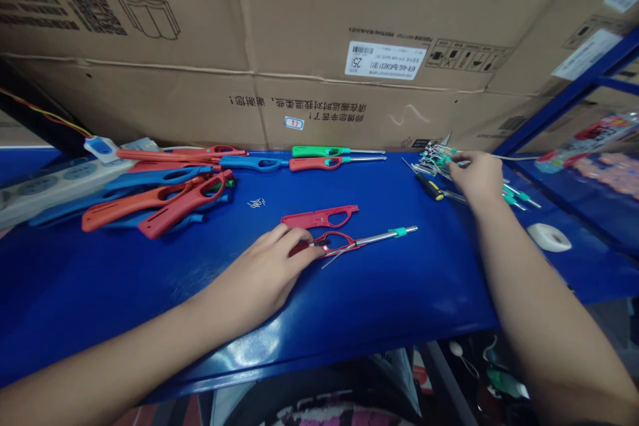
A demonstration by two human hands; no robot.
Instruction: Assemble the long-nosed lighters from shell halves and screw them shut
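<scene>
My left hand (279, 259) is closed on the handle of a red lighter shell (344, 240), near the front middle of the blue table. From that shell a metal tube (382, 237) with a green collar points right, and a thin rod lies across it. Just behind lies a separate red shell half (319, 218). My right hand (476, 176) is at the pile of small metal and green parts (433, 158) at the back right. Its fingertips are pinched together; what they hold, if anything, is too small to make out.
Red, orange and blue lighter shells (150, 203) lie at left beside a power strip (60, 188). Two lighters (314, 164) rest near the cardboard (299, 80). A yellow-black screwdriver (429, 188), a white oval object (549, 237) and small pins (256, 203) are also on the table (389, 299).
</scene>
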